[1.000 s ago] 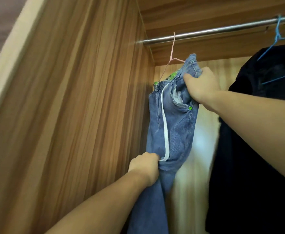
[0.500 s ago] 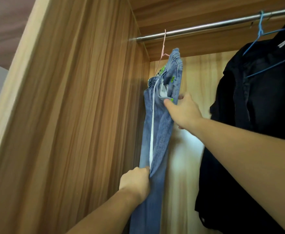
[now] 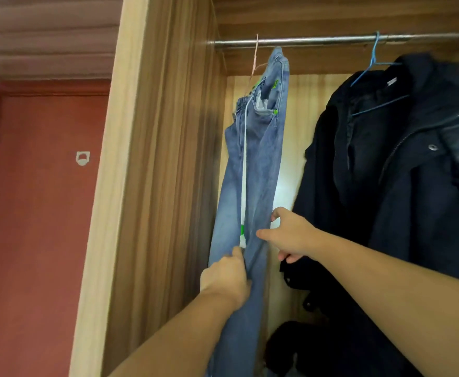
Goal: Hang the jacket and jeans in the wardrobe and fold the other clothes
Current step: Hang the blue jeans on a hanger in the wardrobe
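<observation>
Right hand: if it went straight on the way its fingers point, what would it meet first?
The right hand points left, its thumb already at the hanging jeans. It would likely press into the denim first, then the wardrobe side panel behind; depth is hard to judge.

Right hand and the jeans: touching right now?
Touching. The head view shows the right hand spread open, its thumb tip lying on the jeans leg beside the white drawstring, with no gap visible.

Head view looks up, close, perhaps tilted.
</observation>
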